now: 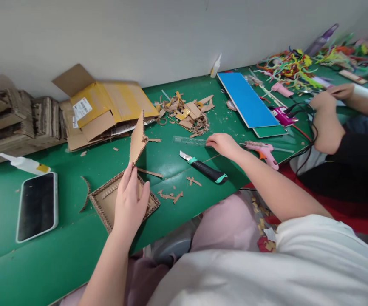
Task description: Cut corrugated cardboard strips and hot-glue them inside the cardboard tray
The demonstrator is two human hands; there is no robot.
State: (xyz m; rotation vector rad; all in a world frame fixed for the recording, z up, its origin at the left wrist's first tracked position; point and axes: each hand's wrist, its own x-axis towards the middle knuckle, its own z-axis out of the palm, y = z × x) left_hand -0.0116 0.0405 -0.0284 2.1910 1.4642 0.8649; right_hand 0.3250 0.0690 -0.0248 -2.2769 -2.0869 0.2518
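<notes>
My left hand [132, 199] reaches over a shallow cardboard tray [101, 214] with corrugated walls. Its fingertips grip the lower end of a cardboard piece [137, 140] that stands up on edge; the thumb is stretched out to the side. Strips of cardboard lie inside the tray, partly hidden by the hand. Farther right, my right hand [224, 144] has its fingers closed on the right end of a clear ruler [188, 140], which lies on the green table. Between the hands rests a black and teal utility knife [205, 169] with its blade out.
A phone [38, 207] and glue bottle [24, 163] lie at left. Behind are cardboard stacks [45, 121], a yellow-taped box [114, 102] and scraps [190, 112]. At right are a pink glue gun [262, 152], blue board [247, 100] and another person's hands [324, 100].
</notes>
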